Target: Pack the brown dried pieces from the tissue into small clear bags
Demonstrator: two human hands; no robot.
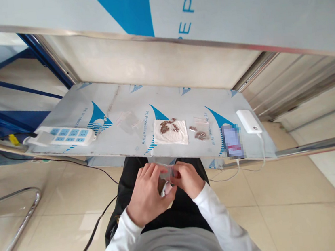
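Above my lap, just in front of the shelf edge, my left hand (147,191) and my right hand (189,178) face each other with fingers curled in. Between them is a small clear plastic bag (168,174), pinched by both hands. The fingers partly hide it, and I cannot make out what is inside. On the shelf beyond, small brown pieces (164,126) lie heaped on a white paper towel (172,139). To its right rests another clear plastic bag (201,123) with several similar brown pieces in and beside it.
The film-covered shelf (117,144) holds a white power strip (68,135) at left, thin clear bags (128,120), a phone (233,141) and a white power bank (247,121) with cables at right. An upper shelf (233,15) overhangs. A black cable (89,237) runs across the floor.
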